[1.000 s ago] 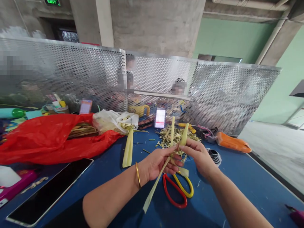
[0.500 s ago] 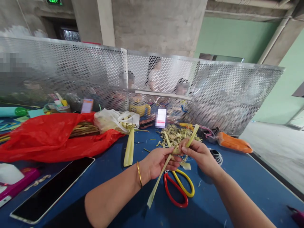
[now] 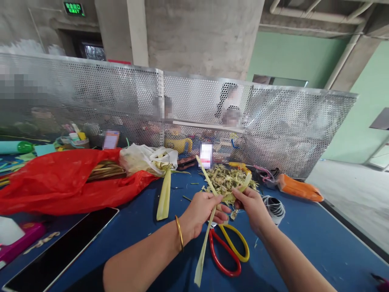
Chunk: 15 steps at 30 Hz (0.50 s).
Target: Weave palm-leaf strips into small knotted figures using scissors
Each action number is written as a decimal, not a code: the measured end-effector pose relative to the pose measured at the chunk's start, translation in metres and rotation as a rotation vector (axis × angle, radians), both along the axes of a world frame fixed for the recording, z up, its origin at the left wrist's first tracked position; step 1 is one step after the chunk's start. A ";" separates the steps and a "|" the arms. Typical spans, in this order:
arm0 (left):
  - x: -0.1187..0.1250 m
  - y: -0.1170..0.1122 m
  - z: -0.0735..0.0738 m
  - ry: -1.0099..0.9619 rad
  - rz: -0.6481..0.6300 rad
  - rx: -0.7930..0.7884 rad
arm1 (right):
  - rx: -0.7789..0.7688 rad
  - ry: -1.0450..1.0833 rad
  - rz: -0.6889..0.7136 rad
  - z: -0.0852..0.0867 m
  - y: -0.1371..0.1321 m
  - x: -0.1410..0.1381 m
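My left hand (image 3: 203, 209), with a gold bangle on its wrist, is closed on pale green palm leaf strips (image 3: 204, 251) that cross between my hands. One strip hangs down past the scissors and another sticks up and to the left. My right hand (image 3: 249, 203) pinches the other end of the strips, which pokes up to the right. Both hands hover just above the blue table (image 3: 304, 239). Scissors with one red and one yellow handle (image 3: 227, 247) lie on the table right under my hands. A heap of leaf trimmings (image 3: 226, 178) sits just behind them.
A red plastic bag (image 3: 60, 182) with leaves and a white bag (image 3: 142, 156) lie at the left. One loose leaf strip (image 3: 164, 194) lies flat on the table. A tablet (image 3: 57, 247) rests at the front left, an orange object (image 3: 299, 188) and wire coil (image 3: 275, 205) at the right. A perforated metal screen (image 3: 288, 125) backs the table, with people behind it.
My hands turned the strips: the upright ends tilted, one now leaning left and the other low to the right. The hanging strip swung nearer to vertical. The view shifted slightly.
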State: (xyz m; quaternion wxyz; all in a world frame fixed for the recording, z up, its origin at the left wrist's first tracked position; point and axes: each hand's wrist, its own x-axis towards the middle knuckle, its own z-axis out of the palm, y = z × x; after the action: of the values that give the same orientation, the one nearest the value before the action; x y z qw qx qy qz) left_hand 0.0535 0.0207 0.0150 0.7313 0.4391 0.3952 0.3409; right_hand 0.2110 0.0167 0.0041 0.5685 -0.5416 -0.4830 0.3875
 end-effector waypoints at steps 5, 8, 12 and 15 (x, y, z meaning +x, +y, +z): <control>-0.003 0.003 0.001 -0.004 -0.120 -0.093 | 0.133 -0.073 -0.051 0.001 0.001 0.002; -0.003 0.002 -0.001 0.007 -0.157 -0.080 | 0.051 -0.116 -0.024 -0.008 0.002 0.001; 0.001 -0.002 -0.002 0.088 -0.144 -0.016 | -0.177 -0.263 0.076 -0.016 0.003 0.004; 0.002 -0.003 0.000 0.109 -0.122 -0.005 | -0.015 -0.537 -0.202 -0.004 -0.001 0.011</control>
State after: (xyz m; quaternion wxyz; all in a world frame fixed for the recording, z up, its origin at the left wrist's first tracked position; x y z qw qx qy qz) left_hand 0.0552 0.0175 0.0153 0.7292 0.4785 0.4077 0.2705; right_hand 0.2219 0.0154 -0.0003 0.4521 -0.6744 -0.5568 0.1752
